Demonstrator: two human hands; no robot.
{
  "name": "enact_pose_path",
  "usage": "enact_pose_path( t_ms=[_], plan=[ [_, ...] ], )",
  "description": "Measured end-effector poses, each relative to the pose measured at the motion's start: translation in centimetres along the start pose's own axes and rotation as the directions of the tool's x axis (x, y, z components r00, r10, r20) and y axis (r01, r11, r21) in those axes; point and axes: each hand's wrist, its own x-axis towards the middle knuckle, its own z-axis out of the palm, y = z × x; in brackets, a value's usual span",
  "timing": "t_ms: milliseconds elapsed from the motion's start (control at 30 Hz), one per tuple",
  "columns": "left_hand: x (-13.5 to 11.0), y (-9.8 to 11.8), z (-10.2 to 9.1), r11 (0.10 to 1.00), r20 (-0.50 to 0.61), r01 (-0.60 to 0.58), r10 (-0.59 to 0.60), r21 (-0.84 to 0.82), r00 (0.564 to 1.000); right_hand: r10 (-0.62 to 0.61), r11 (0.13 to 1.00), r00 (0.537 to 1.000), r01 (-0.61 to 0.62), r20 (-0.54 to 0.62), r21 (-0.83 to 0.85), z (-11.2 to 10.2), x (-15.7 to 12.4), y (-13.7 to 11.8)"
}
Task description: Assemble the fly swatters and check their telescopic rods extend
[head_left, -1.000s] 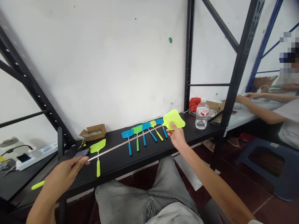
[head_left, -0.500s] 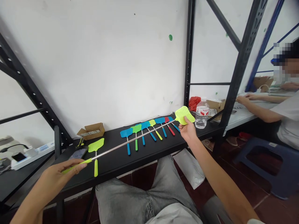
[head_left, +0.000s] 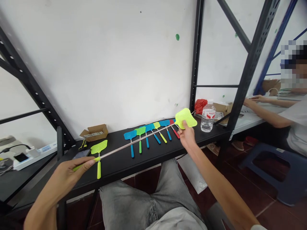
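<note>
A yellow-green fly swatter with a long metal rod is stretched between my hands, above the black table. My left hand is closed around its plastic handle. At the other end my right hand grips the swatter by its perforated head, the thumb pressed on the mesh. Behind the rod lies a row of several shorter swatters, among them a blue one, a green one and a red one partly covered. Another yellow-green swatter rests apart, just beyond my left hand.
An open cardboard box and a phone are at the table's left. A water bottle and red plastic bag stand at the right, by a black rack post. A co-worker sits beyond it, near a blue stool.
Both hands have come slightly closer together, the left moving right and the right moving left. The held swatter's rod looks a little shorter. The swatters on the table stay put.
</note>
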Motion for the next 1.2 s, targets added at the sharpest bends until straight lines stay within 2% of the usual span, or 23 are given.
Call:
enact_pose_path(
  t_ms=[67,167,300,400,533,633,767,867,1033,1200],
  plan=[
    [0.3,2.0,1.4,0.997,0.057,-0.072,0.073,-0.023,0.996,0.073,0.996,0.994,-0.069,0.087,-0.047,1.4,-2.2,1.3],
    [0.6,4.5,3.5,0.985,0.045,-0.154,0.158,-0.079,0.986,0.15,0.989,0.968,-0.143,0.2,-0.047,2.7,-4.5,2.5],
    [0.5,5.9,4.7,0.976,0.13,-0.172,0.19,-0.137,0.973,0.174,0.984,0.955,-0.16,0.24,-0.077,2.0,-3.7,1.7],
    [0.3,6.0,4.5,0.971,0.176,-0.167,0.197,-0.174,0.964,0.13,0.99,0.968,-0.115,0.214,-0.082,0.8,-1.8,0.2],
    [0.4,5.2,4.1,0.974,0.133,-0.15,0.174,-0.169,0.976,0.066,0.994,0.974,-0.046,0.214,-0.099,0.0,0.0,-1.3],
    [0.4,4.4,3.8,0.976,0.101,-0.104,0.125,-0.192,0.987,0.047,0.985,0.973,-0.008,0.224,-0.175,0.1,0.4,-2.0],
    [0.0,4.8,3.5,0.958,0.022,-0.107,0.117,-0.265,0.993,0.134,0.958,0.931,-0.034,0.34,-0.284,0.4,-0.1,-2.4],
    [-0.4,5.4,3.2,0.952,-0.042,-0.129,0.122,-0.277,0.992,0.178,0.95,0.909,-0.058,0.377,-0.308,0.5,-0.7,-2.2],
    [-0.6,5.4,2.7,0.955,-0.044,-0.131,0.124,-0.267,0.991,0.12,0.918,0.886,0.072,0.447,-0.389,0.3,-1.1,-1.7],
    [-0.5,6.3,3.7,0.938,-0.036,-0.183,0.181,-0.293,0.983,0.185,0.92,0.843,0.032,0.506,-0.391,1.4,-3.3,-0.8]
  ],
)
